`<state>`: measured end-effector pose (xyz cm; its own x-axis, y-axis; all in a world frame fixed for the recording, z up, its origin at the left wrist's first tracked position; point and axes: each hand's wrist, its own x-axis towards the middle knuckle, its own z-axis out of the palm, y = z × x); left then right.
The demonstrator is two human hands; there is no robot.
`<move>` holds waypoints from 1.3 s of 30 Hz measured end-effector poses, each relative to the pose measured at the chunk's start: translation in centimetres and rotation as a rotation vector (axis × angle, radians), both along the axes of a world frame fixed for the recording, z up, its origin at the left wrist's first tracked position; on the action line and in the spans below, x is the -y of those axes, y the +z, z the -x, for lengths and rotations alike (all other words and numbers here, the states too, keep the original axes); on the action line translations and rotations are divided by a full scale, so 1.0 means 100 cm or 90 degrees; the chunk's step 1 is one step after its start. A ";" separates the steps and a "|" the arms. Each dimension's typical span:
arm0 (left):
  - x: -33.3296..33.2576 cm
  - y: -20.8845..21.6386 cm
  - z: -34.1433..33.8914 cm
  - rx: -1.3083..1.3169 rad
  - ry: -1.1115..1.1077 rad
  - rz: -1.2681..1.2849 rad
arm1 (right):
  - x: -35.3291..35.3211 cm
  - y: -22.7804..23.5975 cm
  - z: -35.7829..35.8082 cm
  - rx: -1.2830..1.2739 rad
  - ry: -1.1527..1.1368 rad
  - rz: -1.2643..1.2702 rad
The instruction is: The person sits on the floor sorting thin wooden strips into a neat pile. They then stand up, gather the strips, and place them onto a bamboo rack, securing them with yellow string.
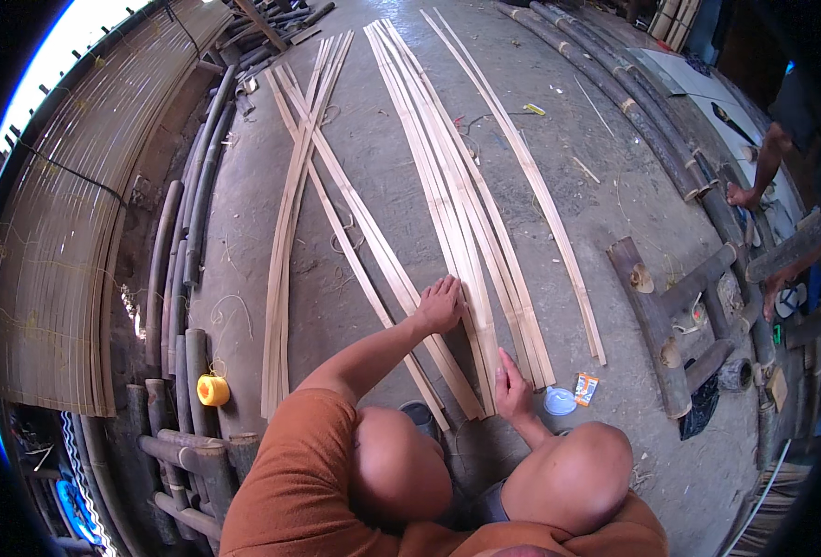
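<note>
Long, pale split bamboo strips point(429, 176) lie in loose bundles on the floor, running away from me. My left hand point(442, 304) rests on the near part of the middle bundle, fingers curled closed over its strips. Close to the near end of that bundle, my right hand point(514, 390) is beside the strip edge. Its fingers look stretched forward along the bamboo, and part of its grip side is hidden. Left of my left hand, another bundle of strips point(285, 278) crosses a slanting pair of strips point(373, 232).
A thin bundle point(531, 176) lies farther right. By my right knee are a round clear lid point(560, 401) and a small orange packet point(587, 389). A yellow twine roll point(213, 390) sits left. Bamboo frames point(675, 325) and poles line the right, where another person's arm point(765, 167) shows.
</note>
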<state>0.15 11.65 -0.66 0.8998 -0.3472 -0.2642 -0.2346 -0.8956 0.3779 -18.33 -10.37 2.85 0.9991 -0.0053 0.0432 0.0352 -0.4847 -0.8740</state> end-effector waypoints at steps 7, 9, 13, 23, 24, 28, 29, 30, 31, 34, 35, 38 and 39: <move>-0.009 0.008 0.008 0.021 -0.046 0.001 | -0.001 -0.008 -0.003 -0.014 -0.036 0.023; -0.008 0.010 0.012 0.029 -0.077 -0.010 | -0.001 -0.014 -0.008 0.017 -0.045 0.035; 0.008 0.014 0.012 0.039 -0.168 -0.027 | 0.010 -0.012 -0.005 -0.098 -0.043 0.054; 0.023 0.006 0.006 -0.041 -0.132 -0.074 | 0.025 -0.029 -0.019 -0.100 0.101 0.292; 0.025 0.008 0.005 -0.022 -0.145 -0.073 | 0.027 -0.032 -0.023 -0.085 0.105 0.286; 0.038 0.019 0.003 0.015 -0.182 -0.068 | 0.036 -0.040 -0.028 -0.093 0.142 0.251; 0.040 0.019 0.002 0.012 -0.188 -0.067 | 0.037 -0.041 -0.027 -0.083 0.146 0.231; 0.040 0.019 0.003 -0.005 -0.179 -0.076 | 0.037 -0.042 -0.027 -0.074 0.151 0.210; 0.041 0.018 0.004 -0.024 -0.171 -0.084 | 0.039 -0.041 -0.027 -0.067 0.154 0.192; 0.043 0.017 0.010 -0.026 -0.150 -0.082 | 0.037 -0.038 -0.026 -0.114 0.182 0.238; 0.044 0.016 0.011 -0.020 -0.145 -0.084 | 0.037 -0.043 -0.028 -0.130 0.186 0.256; 0.041 0.021 0.013 -0.026 -0.121 -0.094 | 0.037 -0.040 -0.032 -0.150 0.224 0.245; 0.041 0.020 0.012 -0.021 -0.116 -0.097 | 0.036 -0.043 -0.033 -0.140 0.227 0.246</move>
<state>-1.03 7.58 1.36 0.8162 -0.4572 -0.3533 -0.3875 -0.8867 0.2522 -15.08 -14.02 -1.40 0.9217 0.3089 -0.2348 0.0924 -0.7623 -0.6406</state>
